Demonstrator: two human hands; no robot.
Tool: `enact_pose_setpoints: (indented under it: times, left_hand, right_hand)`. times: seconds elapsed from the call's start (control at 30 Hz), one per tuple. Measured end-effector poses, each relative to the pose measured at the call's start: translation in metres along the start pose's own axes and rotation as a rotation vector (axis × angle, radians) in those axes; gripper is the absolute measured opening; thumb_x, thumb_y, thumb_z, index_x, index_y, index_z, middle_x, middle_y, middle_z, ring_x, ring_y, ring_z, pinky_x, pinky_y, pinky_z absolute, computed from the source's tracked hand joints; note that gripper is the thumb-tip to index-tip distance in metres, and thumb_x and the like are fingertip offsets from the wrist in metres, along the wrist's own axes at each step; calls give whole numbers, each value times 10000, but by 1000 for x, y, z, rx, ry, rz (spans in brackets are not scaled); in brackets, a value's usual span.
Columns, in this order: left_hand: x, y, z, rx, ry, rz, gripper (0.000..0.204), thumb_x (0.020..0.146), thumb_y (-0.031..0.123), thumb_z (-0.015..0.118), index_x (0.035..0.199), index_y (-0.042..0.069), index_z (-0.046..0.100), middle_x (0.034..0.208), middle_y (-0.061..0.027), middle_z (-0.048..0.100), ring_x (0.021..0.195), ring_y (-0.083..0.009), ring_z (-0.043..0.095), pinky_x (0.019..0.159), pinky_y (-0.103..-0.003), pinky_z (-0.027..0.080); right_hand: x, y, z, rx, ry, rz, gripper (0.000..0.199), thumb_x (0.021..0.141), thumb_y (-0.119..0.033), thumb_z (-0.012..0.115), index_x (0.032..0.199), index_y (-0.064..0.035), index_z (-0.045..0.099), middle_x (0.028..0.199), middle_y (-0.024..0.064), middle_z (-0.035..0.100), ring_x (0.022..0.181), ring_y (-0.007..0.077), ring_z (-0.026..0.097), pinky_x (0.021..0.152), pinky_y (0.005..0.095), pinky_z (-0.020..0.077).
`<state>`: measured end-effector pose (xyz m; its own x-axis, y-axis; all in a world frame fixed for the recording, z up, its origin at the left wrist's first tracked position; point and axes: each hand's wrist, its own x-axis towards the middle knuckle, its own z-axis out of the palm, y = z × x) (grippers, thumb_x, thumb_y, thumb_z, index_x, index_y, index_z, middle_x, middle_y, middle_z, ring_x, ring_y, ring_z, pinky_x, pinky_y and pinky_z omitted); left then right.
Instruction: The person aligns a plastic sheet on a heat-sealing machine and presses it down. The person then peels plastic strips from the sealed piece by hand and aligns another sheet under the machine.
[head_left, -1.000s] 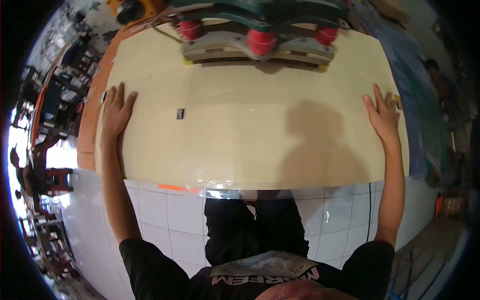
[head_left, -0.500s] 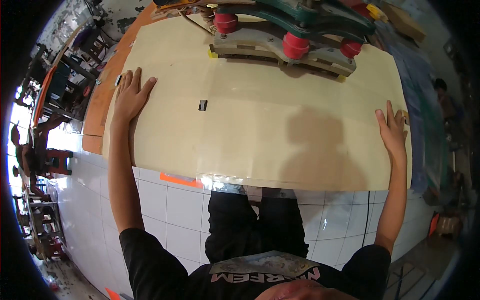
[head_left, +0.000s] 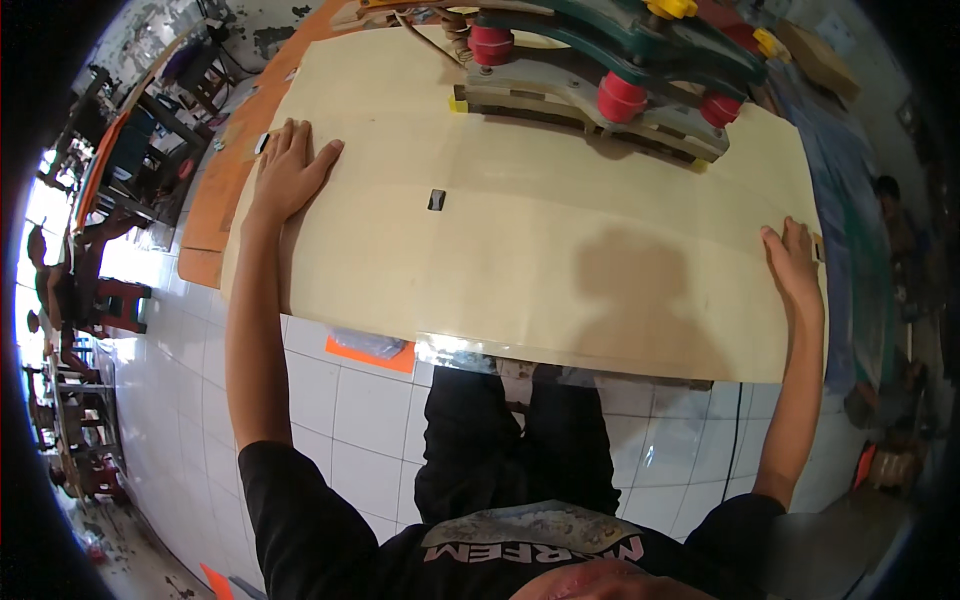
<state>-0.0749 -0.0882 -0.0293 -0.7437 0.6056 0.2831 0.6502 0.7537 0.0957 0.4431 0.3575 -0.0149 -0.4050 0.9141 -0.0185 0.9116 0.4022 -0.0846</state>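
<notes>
1. At the far left, the orange-brown board (head_left: 212, 225) is mostly covered by the pale yellow sheet (head_left: 520, 260), whose long axis is laid from left to right between the two hands.
2. The left hand (head_left: 290, 180) is laid flat near the sheet's left edge, fingers straight and thumb spread; nothing is gripped. A small dark-and-white piece (head_left: 263, 143) is seen just beside its fingers.
3. Right of the left hand, a small dark rectangle (head_left: 437, 200) is set on the sheet, its long axis turned roughly away from the person. It is placed much nearer to the left hand than to the right.
4. Beyond the rectangle and to its right, the green-and-grey machine (head_left: 580, 95) is seen over the sheet; its top is cut off by the picture's upper edge, and part of the sheet's far edge is hidden by it.
5. The sheet's right half is darkened by a shadow (head_left: 635, 285).
6. At the right edge, the right hand (head_left: 796, 265) is held open, well apart from the left; its outer fingers are hard to make out, and whether the palm is pressed down cannot be told.
</notes>
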Motion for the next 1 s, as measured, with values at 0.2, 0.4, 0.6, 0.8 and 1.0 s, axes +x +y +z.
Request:
enact_pose_setpoints:
  times: [0.2, 0.4, 0.6, 0.8, 1.0]
  left_hand:
    - [26, -29, 40, 154, -56, -28, 689, 914, 512, 437, 1360, -14, 425, 1492, -255, 304, 1391, -445, 247, 1130, -531, 191]
    - [5, 16, 1, 100, -70, -186, 783, 904, 567, 396, 1439, -2, 323, 1526, -240, 258, 1426, -424, 191, 1131, -575, 146]
    - [3, 19, 0, 107, -61, -194, 902, 885, 705, 359, 1437, -7, 324, 1526, -237, 260, 1433, -401, 190, 1132, -579, 138]
    - [4, 13, 3, 56, -13, -174, 925, 854, 704, 418, 1392, -47, 373, 1510, -234, 292, 1424, -387, 208, 1119, -592, 133]
    - [6, 17, 3, 57, -21, -178, 935, 853, 713, 409, 1410, -36, 354, 1521, -226, 277, 1432, -383, 198, 1125, -589, 123]
  right_hand:
    - [-11, -30, -1, 31, 4, 14, 881, 894, -703, 352, 1498, -72, 241, 1555, 256, 132, 1460, 382, 63, 1122, 627, 46]
    - [-18, -36, -1, -37, 29, 68, 892, 884, -747, 281, 1521, -127, 200, 1574, 224, 91, 1464, 384, 20, 1125, 629, 20]
    - [-17, -35, 0, -41, 43, 81, 910, 869, -772, 273, 1526, -147, 192, 1576, 216, 92, 1459, 400, 31, 1115, 650, 18]
    - [-15, -35, 3, -52, 50, 86, 914, 861, -782, 277, 1527, -161, 193, 1575, 220, 87, 1458, 407, 25, 1114, 653, 14]
    - [-19, -32, 1, -44, 48, 103, 892, 872, -763, 291, 1528, -166, 194, 1576, 220, 90, 1460, 400, 21, 1118, 641, 20]
